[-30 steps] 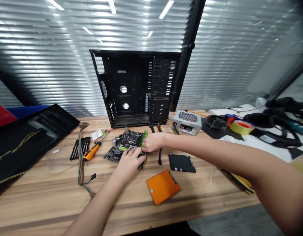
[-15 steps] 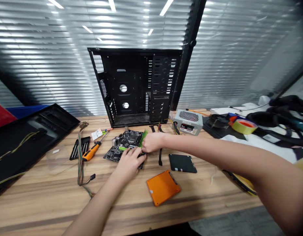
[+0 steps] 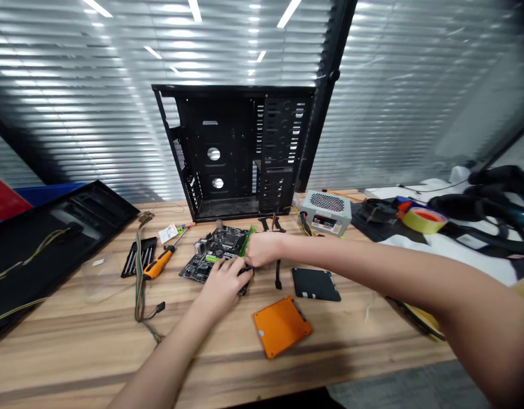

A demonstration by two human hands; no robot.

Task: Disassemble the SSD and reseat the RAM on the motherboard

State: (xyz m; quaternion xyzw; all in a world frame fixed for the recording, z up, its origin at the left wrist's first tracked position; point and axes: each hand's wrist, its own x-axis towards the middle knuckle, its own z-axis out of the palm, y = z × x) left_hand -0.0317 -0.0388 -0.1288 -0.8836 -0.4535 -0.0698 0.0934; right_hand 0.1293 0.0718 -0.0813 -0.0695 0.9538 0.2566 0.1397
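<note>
Note a wood-grain counter [image 3: 219,372] as support throughout. Find a black computer case [image 3: 230,156] at the back, upright with open side forward, presumably for access. See a black panel [image 3: 53,267] at far left, apparently set aside for working room. Find a grey power supply [image 3: 326,211] beside the case, to the right. Locate the motherboard [image 3: 221,245] flat before the case, within both hands' reach. Note left hand [image 3: 223,281] on its near edge, fingers slightly parted on top, probably as a brace; cannot tell whether pinching. Note right hand [image 3: 264,248] at its right edge, fingers curled near a green strip [image 3: 247,241]; cannot see fingertips or confirm a grip. Record an orange drive [image 3: 283,326] and a dark drive [image 3: 316,284] nearer, lying apart, seemingly kept out of the way. List a screwdriver [image 3: 159,263] left of the motherboard.
</note>
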